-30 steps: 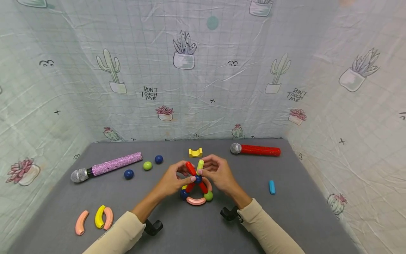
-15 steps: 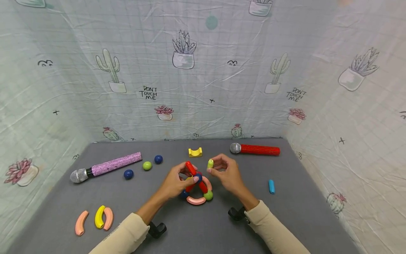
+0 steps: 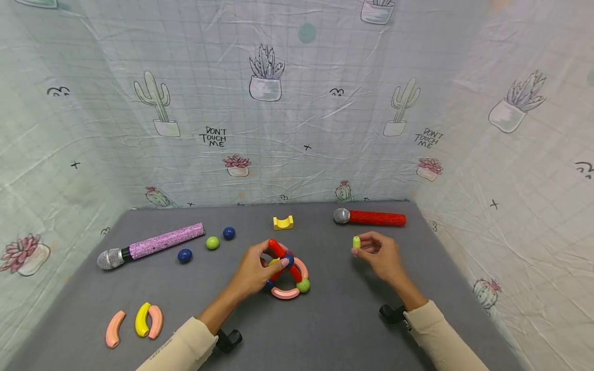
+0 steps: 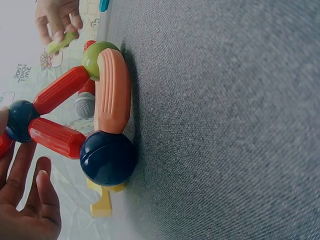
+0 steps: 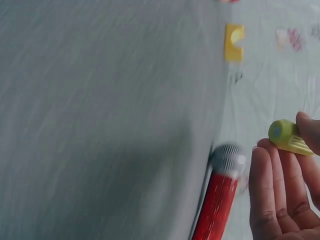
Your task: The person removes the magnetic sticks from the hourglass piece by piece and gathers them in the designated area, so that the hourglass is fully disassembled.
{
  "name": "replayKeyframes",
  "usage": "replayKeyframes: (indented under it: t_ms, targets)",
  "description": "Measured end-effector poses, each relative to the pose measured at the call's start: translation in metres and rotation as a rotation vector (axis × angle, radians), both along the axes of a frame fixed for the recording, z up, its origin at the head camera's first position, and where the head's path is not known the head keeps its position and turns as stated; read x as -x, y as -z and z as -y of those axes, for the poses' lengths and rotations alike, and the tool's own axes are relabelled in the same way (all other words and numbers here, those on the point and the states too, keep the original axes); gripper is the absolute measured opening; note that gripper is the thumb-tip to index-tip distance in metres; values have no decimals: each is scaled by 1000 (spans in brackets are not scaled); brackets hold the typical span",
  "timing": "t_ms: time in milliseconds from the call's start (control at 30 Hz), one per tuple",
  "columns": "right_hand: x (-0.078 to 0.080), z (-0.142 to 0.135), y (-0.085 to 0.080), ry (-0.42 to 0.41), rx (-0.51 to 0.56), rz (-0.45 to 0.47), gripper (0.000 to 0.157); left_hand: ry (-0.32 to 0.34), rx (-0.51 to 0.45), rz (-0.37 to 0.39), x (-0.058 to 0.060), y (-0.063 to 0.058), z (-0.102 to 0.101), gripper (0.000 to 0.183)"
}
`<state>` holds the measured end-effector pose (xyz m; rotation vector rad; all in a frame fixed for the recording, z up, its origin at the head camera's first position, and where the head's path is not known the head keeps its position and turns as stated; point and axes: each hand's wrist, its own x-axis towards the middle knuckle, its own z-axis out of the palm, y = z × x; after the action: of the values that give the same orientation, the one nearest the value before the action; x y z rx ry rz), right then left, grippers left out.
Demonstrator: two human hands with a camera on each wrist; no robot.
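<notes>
In the head view, my left hand (image 3: 252, 270) pinches the dark blue ball (image 3: 289, 258) at the top of a magnetic building-stick frame. Red sticks (image 4: 61, 90) slope from that ball to a green ball (image 4: 97, 57) and a lower blue ball (image 4: 108, 157). A peach curved stick (image 4: 114, 90) joins these two low on the table. One more red stick (image 3: 277, 248) points up from the top ball. Well to the right, my right hand (image 3: 382, 257) holds a short yellow-green stick (image 3: 356, 242) in the air between thumb and fingers. The frame's far side is partly hidden.
A yellow cradle-shaped block (image 3: 283, 223) and a red microphone (image 3: 377, 218) lie at the back. On the left are a pink glitter microphone (image 3: 167, 241), loose blue and green balls (image 3: 212, 242), a yellow curved stick (image 3: 142, 319) and peach curved sticks (image 3: 115, 329).
My right hand has taken the yellow-green stick away from the top blue ball and moved right with it. The left hand still pinches the ball, nearly in place.
</notes>
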<state>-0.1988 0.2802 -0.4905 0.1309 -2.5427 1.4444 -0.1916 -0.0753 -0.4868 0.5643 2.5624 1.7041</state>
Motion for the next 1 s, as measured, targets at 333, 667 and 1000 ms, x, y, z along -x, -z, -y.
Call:
replayKeyframes:
  t_ms: [333, 667, 1000]
  targets:
    - [-9, -31, 0, 106, -425, 68, 29, -28, 71, -17, -3, -3, 1, 21]
    - [-12, -28, 5, 124, -625, 134, 27, -31, 72, -25, -4, -3, 0, 21]
    - [-14, 23, -12, 117, -546, -154, 34, -34, 70, -16, -4, -3, -1, 22]
